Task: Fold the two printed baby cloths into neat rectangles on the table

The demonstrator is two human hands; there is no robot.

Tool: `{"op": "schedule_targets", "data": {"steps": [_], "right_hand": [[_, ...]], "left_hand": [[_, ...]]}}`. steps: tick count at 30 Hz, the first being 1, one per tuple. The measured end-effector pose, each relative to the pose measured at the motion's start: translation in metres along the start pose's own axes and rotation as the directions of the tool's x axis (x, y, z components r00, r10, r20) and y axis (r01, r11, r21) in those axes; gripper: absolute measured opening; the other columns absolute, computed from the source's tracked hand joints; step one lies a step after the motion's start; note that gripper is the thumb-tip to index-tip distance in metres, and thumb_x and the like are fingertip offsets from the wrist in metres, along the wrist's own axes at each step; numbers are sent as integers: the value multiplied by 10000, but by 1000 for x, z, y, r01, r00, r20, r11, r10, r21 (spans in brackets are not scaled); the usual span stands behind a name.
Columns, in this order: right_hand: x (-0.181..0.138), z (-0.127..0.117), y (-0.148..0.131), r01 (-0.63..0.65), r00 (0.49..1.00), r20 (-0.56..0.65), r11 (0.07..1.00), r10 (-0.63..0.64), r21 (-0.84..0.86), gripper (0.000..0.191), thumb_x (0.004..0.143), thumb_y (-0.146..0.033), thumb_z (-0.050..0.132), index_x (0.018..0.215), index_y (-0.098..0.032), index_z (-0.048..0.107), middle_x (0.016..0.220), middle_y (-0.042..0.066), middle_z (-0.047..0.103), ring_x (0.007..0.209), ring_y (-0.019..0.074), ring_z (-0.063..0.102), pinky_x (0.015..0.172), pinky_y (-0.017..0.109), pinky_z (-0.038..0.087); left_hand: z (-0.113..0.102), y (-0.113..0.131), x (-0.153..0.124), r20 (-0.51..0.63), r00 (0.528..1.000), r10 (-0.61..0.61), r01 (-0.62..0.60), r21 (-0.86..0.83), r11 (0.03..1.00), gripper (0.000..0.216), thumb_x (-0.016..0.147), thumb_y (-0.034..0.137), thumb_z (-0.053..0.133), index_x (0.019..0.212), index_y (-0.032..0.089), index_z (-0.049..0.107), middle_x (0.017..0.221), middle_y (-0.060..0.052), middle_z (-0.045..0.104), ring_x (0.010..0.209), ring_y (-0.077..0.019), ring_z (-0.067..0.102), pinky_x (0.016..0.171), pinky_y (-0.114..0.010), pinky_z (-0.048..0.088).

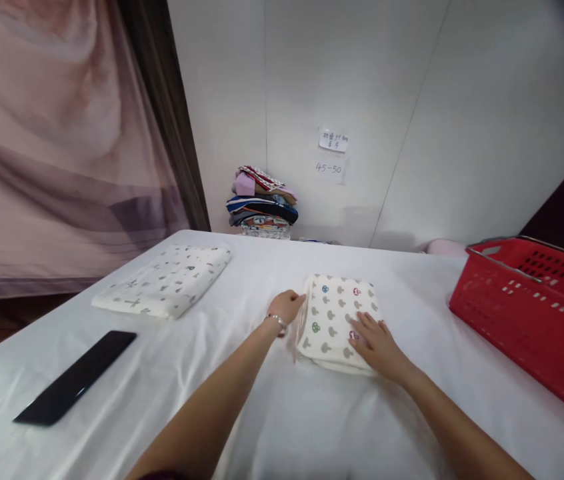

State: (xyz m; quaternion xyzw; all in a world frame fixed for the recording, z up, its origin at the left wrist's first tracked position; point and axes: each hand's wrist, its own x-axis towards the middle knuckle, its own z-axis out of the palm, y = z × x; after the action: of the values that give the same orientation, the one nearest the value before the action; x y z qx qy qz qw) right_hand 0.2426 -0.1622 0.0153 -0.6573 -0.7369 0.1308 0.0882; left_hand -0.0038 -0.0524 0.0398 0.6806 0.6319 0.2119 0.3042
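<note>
A folded white cloth [335, 313] printed with grey, red, green and blue mushrooms lies on the white-covered table in front of me. At its left edge, my left hand [286, 308] has its fingers curled and closed on the side of the folded layers. My right hand [375, 341] rests on the cloth's right part, fingers spread and lying flat. A second folded white cloth [165, 280] with small dark prints lies farther left, apart from both hands.
A black flat board [77, 377] lies at the table's left front. On the right stands a red plastic basket [532, 320]. Behind the far edge, a pile of folded fabrics [262, 200] rises against the wall. A pink curtain [62, 133] hangs at the left.
</note>
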Motion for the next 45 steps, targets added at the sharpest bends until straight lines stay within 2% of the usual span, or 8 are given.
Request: {"op": "schedule_targets", "data": {"steps": [5,10,17,22,29,36,41,45], "right_hand": [[0,11,-6,18,998,-63,995,-24,-96,544,876,-502,259,1317,-220,408,1447,50,237,1344,231,121,1070,472,63],[1,15,-7,33,995,-94,991,-46,-132,539,886,-486,239,1329,-223,397,1447,48,238,1338,239,142,1072,461,57],[0,15,-6,82,989,-111,987,-98,-139,508,895,-444,257,1334,-223,383,1440,54,266,1330,250,160,1063,481,73],[-2,12,-8,102,985,-129,987,-118,-124,490,903,-425,256,1333,-229,383,1438,48,270,1327,242,173,1066,470,76],[-2,13,-8,102,985,-127,989,-115,-109,497,898,-427,269,1334,-218,382,1440,56,264,1328,244,172,1065,478,83],[-3,13,-8,99,984,-141,991,-111,-90,476,893,-401,292,1316,-217,409,1429,58,290,1324,241,188,1065,478,84],[-3,14,-5,89,984,-147,993,-99,-75,473,887,-404,310,1302,-210,428,1422,68,303,1323,242,190,1061,479,90],[-3,12,2,117,981,-154,993,-116,-6,430,876,-398,344,1243,-224,488,1400,71,344,1314,243,221,1049,504,126]], "left_hand": [[13,32,51,-28,997,-78,80,52,995,517,795,576,342,887,156,628,1007,-151,648,923,-261,597,707,-322,428],[36,47,75,-57,988,-147,151,80,985,653,754,649,343,985,99,608,1150,-221,560,1056,-317,530,787,-366,414],[51,40,91,-130,970,-206,219,96,971,490,803,458,423,1135,110,516,1259,-184,483,1151,-279,459,892,-342,371],[47,33,94,-110,962,-250,260,87,962,497,820,472,376,1149,121,502,1242,-178,506,1121,-292,491,874,-373,387],[40,33,73,-21,984,-174,175,82,981,595,760,539,455,1169,109,487,1192,-191,551,1075,-300,530,839,-368,406],[34,15,19,48,991,-129,125,64,990,671,705,489,557,1247,117,420,1236,-178,524,1091,-268,529,851,-311,400],[30,-5,-20,88,987,-136,146,-120,982,672,657,467,620,1218,140,447,1110,-132,608,966,-231,591,765,-269,434],[33,-28,-44,88,986,-141,164,-402,901,542,612,462,661,1056,172,546,905,-59,654,730,-167,610,586,-242,457]]}}
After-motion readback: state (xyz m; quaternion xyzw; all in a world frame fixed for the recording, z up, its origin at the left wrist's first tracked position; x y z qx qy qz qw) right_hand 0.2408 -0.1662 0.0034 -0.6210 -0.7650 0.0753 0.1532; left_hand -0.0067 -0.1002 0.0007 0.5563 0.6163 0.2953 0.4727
